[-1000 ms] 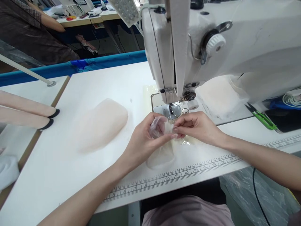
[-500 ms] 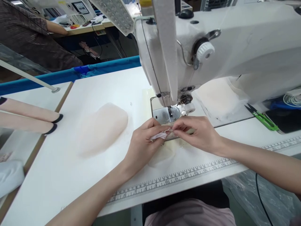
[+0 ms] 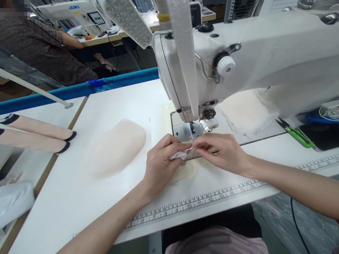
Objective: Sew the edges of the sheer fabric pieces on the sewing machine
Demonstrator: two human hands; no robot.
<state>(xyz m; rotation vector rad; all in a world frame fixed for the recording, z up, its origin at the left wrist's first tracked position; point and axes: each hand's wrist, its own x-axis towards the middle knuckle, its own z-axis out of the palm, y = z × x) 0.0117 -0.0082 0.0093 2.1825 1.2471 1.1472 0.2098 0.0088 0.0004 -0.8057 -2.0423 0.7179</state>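
Note:
Just in front of the needle plate [image 3: 182, 132] of a white sewing machine [image 3: 254, 53], my two hands meet. My left hand [image 3: 162, 165] is closed, pinching a small piece of thin white fabric [image 3: 180, 154] between thumb and fingers. At the fabric's right end my right hand [image 3: 221, 152] pinches with thumb and forefinger. The presser foot [image 3: 192, 127] stands just behind the fingertips, with no cloth visible under it. To the left on the table lies a sheer beige fabric piece [image 3: 120, 144].
Green-handled thread snips [image 3: 298, 135] lie at the right beside a dark flat object. A printed ruler [image 3: 196, 208] runs along the front edge. Two beige rolls with dark ends [image 3: 39, 132] lie at the left. A co-worker [image 3: 45, 46] sits beyond the blue cloth edge [image 3: 127, 77].
The view has shifted slightly, so the background sits a little lower and further right. Both hands stay at the same place with the fabric, fingers moving only a little.

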